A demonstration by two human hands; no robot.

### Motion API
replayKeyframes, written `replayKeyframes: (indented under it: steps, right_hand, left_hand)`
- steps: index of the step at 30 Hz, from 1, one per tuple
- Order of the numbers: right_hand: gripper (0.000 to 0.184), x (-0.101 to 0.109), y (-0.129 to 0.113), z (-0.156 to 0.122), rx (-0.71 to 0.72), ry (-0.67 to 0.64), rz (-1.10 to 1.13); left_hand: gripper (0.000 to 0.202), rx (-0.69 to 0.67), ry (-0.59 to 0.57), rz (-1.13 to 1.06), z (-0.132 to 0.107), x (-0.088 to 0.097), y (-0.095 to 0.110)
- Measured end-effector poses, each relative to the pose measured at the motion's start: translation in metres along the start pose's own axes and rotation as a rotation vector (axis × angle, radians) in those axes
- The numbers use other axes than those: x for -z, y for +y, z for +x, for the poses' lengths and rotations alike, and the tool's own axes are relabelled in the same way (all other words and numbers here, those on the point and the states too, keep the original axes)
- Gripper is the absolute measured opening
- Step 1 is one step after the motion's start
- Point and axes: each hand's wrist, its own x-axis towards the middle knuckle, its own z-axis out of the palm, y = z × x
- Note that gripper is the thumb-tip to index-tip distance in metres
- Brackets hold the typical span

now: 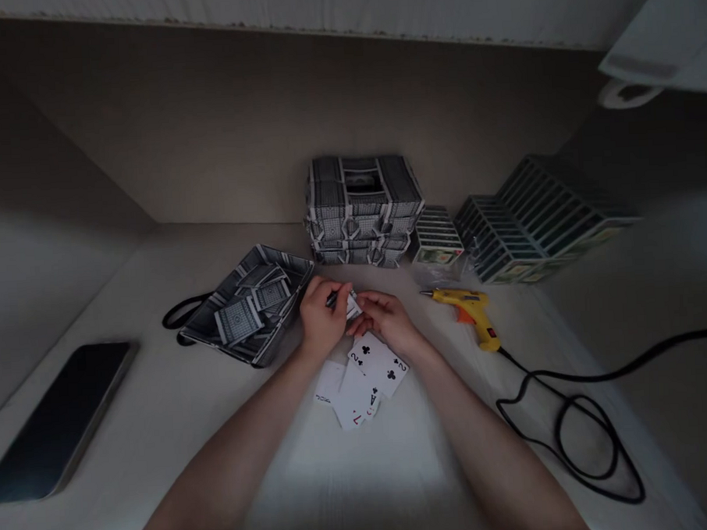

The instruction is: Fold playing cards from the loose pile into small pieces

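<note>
Between my two hands is a small playing card (pixel 353 305), which looks bent or folded; its exact shape is partly hidden by my fingers. My left hand (pixel 325 316) is closed on its left side, thumb on top. The fingers of my right hand (pixel 386 318) pinch it from the right. Just below my hands, several loose playing cards (pixel 359 382) lie face up and overlapping, a two of clubs on top. Left of my left hand stands an open box (pixel 295 269) covered in patterned cards, with several cards (pixel 239 321) lying face down in it.
A yellow glue gun (pixel 469 307) lies to the right, its black cable (pixel 570 400) looped beside it. Card-covered cases (pixel 363 210) are stacked at the back, with striped card blocks (pixel 533 218) to their right. A phone (pixel 61 422) lies at the left.
</note>
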Motion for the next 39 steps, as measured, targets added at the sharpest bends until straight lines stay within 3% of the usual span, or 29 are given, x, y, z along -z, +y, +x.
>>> replayKeyframes:
  steps: [5, 11, 17, 25, 27, 33, 39]
  right_hand:
    - [0.035, 0.0010, 0.0006, 0.0004, 0.000, 0.011, -0.028]
    - [0.036, 0.0016, 0.0028, 0.0013, 0.022, 0.007, -0.019]
    - [0.035, 0.0030, 0.0055, 0.0026, 0.017, 0.050, 0.002]
    - [0.030, 0.0019, 0.0031, 0.0017, 0.049, -0.010, 0.045]
    - [0.029, 0.0026, 0.0037, 0.0017, 0.042, 0.008, 0.051]
    - [0.023, 0.0039, 0.0047, 0.0022, 0.023, 0.075, 0.062]
    - [0.019, 0.0036, 0.0077, 0.0052, 0.074, 0.110, 0.008]
  left_hand:
    - [0.014, -0.064, -0.034, 0.002, -0.0011, 0.0005, 0.0014]
    - [0.017, 0.034, 0.037, -0.015, 0.0004, -0.0024, -0.0021]
    - [0.013, -0.108, -0.039, -0.023, -0.0016, 0.0006, 0.0018]
    - [0.020, 0.134, 0.051, -0.068, 0.0019, -0.0050, -0.0034]
    - [0.019, 0.091, 0.041, -0.054, 0.0012, -0.0037, -0.0026]
    - [0.008, -0.204, -0.074, 0.024, -0.0044, 0.0037, 0.0010]
    - [0.008, -0.149, -0.088, 0.054, -0.0031, -0.0003, -0.0044]
